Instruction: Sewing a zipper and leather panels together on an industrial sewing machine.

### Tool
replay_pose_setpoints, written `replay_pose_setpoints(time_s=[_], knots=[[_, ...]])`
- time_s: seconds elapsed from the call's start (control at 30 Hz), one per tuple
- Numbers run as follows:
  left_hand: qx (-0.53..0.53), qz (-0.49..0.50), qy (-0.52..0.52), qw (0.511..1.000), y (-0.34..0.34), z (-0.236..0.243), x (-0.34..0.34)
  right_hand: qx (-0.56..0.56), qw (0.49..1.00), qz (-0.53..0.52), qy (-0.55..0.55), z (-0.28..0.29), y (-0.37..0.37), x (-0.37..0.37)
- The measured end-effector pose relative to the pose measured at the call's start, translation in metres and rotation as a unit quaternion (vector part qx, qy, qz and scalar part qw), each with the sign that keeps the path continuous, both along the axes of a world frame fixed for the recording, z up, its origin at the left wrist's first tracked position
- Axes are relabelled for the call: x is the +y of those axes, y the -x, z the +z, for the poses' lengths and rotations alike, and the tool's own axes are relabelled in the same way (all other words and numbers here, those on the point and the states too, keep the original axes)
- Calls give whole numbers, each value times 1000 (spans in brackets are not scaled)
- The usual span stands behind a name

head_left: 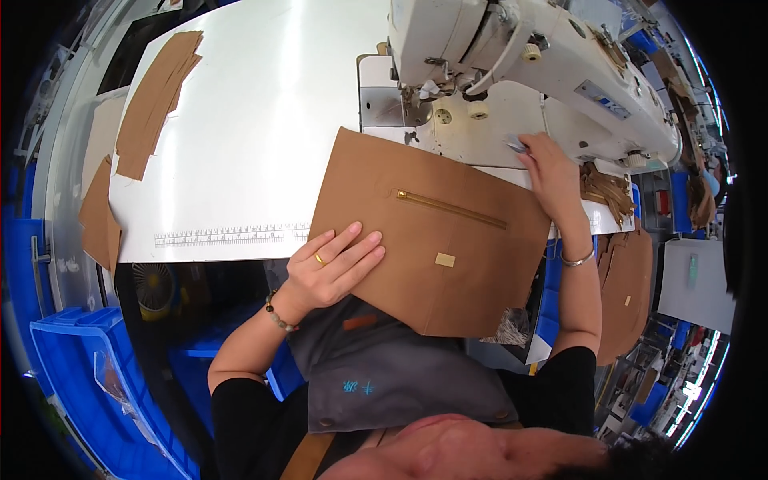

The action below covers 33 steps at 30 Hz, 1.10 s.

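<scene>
A brown fabric panel (pixel 376 272) with a brass-toned zipper (pixel 452 208) and a small pale yellow tag (pixel 445 260) lies at the front edge of the white table, partly hanging over it. Across the panel's left side rests my left hand (pixel 336 264), its fingers stretched out and holding nothing. My right hand (pixel 548 172) is closed beyond the panel's upper right corner. Pinched in its fingers are small metal thread snips (pixel 516 145), mostly hidden by the hand. Just beyond the panel stands a white sewing machine (pixel 560 68), its needle area up and left of my right hand.
Brown fabric strips (pixel 156 104) lie stacked on the far left of the table (pixel 256 144). A ruler scale (pixel 228 237) runs along its front edge. Brown scraps (pixel 606 192) and a hanging brown panel (pixel 624 296) are at right. A blue crate (pixel 68 360) stands lower left.
</scene>
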State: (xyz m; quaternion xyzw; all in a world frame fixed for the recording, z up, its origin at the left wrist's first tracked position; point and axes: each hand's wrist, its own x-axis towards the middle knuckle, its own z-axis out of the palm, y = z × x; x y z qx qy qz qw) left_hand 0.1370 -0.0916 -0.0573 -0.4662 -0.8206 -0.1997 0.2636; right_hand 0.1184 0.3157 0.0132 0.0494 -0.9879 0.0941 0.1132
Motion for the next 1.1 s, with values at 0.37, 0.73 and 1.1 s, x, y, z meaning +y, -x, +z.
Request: replay_pose_setpoints(time_s=[0.37,0.73,1.1], knots=[[-236,-59,145,959,15,130,7,79,993,66,56,-41,-50,-40],[-175,135,-218,950,104,158,128,60,989,92,95,-38,-50,-51],[-198,284,-90,934,89,66,31,100,983,90,121,-33,-47,-55]])
